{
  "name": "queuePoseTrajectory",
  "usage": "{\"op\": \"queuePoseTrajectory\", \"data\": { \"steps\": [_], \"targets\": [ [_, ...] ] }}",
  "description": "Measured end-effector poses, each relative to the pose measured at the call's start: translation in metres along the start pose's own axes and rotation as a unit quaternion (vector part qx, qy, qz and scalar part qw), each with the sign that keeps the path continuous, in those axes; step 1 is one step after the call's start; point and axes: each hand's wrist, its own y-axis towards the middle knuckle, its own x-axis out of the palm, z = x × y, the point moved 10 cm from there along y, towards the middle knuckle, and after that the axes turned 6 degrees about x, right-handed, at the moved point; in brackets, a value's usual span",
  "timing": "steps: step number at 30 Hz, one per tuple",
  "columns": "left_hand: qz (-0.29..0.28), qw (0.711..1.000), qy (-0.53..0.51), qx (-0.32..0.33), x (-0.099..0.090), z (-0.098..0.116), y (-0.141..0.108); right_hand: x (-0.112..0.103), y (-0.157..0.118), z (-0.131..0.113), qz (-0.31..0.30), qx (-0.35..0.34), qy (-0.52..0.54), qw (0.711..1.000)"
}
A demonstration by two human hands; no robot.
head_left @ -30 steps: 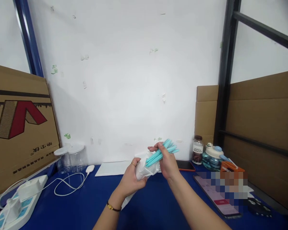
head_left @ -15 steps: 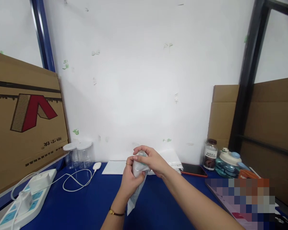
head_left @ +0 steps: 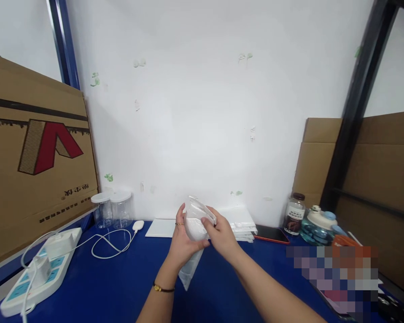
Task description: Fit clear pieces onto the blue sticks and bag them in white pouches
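A translucent plastic bag (head_left: 197, 210) with a rounded white bulk in its middle is held up over the blue table (head_left: 121, 282). My left hand (head_left: 185, 242) is closed around the bag's left side and bottom, thumb across the front. My right hand (head_left: 220, 231) pinches its right side near the top, with the thumb in front. One loose corner of the bag hangs below my left hand, and another sticks up above the fingers. What the white bulk is, I cannot make out.
Behind the hands lie a flat white sheet (head_left: 160, 228) and a stack of white packets (head_left: 241, 224). A phone (head_left: 272, 233), a dark-lidded jar (head_left: 295, 214) and a blue bottle (head_left: 318, 226) stand right. Left are two clear jars (head_left: 121, 211), a charger cable (head_left: 112, 255) and a power strip (head_left: 50, 278).
My right hand has shifted from the top of the bag to its right side. The bag's upper end now stands up, spread between the hands. The view has moved slightly.
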Motion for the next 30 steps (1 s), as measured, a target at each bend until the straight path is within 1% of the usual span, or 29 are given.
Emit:
{"op": "queuePoseTrajectory", "data": {
  "steps": [2, 4, 5, 6, 7, 10, 12, 14, 16, 17, 19, 20, 21, 23, 24, 25, 26, 27, 28, 29, 30],
  "targets": [
    [-0.07, 0.993, -0.081, -0.045, 0.01, -0.01, 0.0, -0.012, 0.002, -0.009, 0.013, -0.016, 0.005, 1.0],
    [-0.136, 0.976, -0.128, -0.109, 0.02, -0.024, -0.006, -0.028, 0.003, -0.017, 0.02, -0.026, 0.002, 0.999],
    [-0.161, 0.966, -0.144, -0.142, 0.025, -0.031, -0.01, -0.034, 0.003, -0.02, 0.012, -0.03, -0.006, 0.999],
    [-0.178, 0.956, -0.159, -0.171, 0.029, -0.037, -0.014, -0.039, 0.002, -0.023, -0.008, -0.036, -0.017, 0.999],
    [-0.183, 0.947, -0.178, -0.194, 0.033, -0.043, -0.018, -0.041, 0.0, -0.026, -0.039, -0.044, -0.03, 0.998],
    [-0.171, 0.924, -0.231, -0.252, 0.045, -0.057, -0.031, -0.044, -0.014, -0.031, -0.151, -0.065, -0.079, 0.983],
    [-0.2, 0.902, -0.26, -0.281, 0.063, -0.059, -0.044, -0.053, -0.022, -0.03, -0.172, -0.064, -0.112, 0.977],
    [-0.263, 0.867, -0.29, -0.308, 0.085, -0.055, -0.062, -0.064, -0.026, -0.025, -0.165, -0.051, -0.133, 0.976],
    [-0.306, 0.828, -0.331, -0.334, 0.102, -0.048, -0.078, -0.074, -0.026, -0.012, -0.154, -0.019, -0.139, 0.978],
    [-0.311, 0.811, -0.353, -0.348, 0.106, -0.046, -0.082, -0.081, -0.024, -0.003, -0.14, 0.002, -0.134, 0.981],
    [-0.287, 0.791, -0.392, -0.373, 0.106, -0.049, -0.081, -0.1, -0.012, 0.018, -0.091, 0.042, -0.106, 0.989],
    [-0.26, 0.79, -0.405, -0.38, 0.102, -0.054, -0.076, -0.112, -0.003, 0.03, -0.06, 0.059, -0.084, 0.993],
    [-0.227, 0.795, -0.411, -0.384, 0.095, -0.061, -0.068, -0.124, 0.006, 0.044, -0.029, 0.082, -0.063, 0.994],
    [-0.144, 0.82, -0.406, -0.376, 0.074, -0.079, -0.048, -0.148, 0.024, 0.074, 0.034, 0.125, -0.064, 0.99],
    [-0.094, 0.838, -0.392, -0.368, 0.06, -0.09, -0.038, -0.161, 0.031, 0.09, 0.065, 0.149, -0.099, 0.982],
    [-0.041, 0.856, -0.369, -0.359, 0.043, -0.102, -0.03, -0.172, 0.037, 0.106, 0.086, 0.185, -0.173, 0.964],
    [0.02, 0.873, -0.336, -0.353, 0.025, -0.114, -0.024, -0.183, 0.041, 0.12, 0.104, 0.219, -0.273, 0.931],
    [0.079, 0.884, -0.3, -0.349, 0.006, -0.125, -0.021, -0.19, 0.045, 0.13, 0.113, 0.234, -0.305, 0.916],
    [0.131, 0.886, -0.277, -0.346, -0.009, -0.135, -0.02, -0.195, 0.047, 0.138, 0.12, 0.244, -0.336, 0.902],
    [0.175, 0.881, -0.267, -0.35, -0.021, -0.143, -0.021, -0.199, 0.048, 0.144, 0.126, 0.252, -0.356, 0.891],
    [0.203, 0.873, -0.265, -0.356, -0.027, -0.15, -0.024, -0.202, 0.049, 0.149, 0.128, 0.26, -0.369, 0.883]
  ]
}}
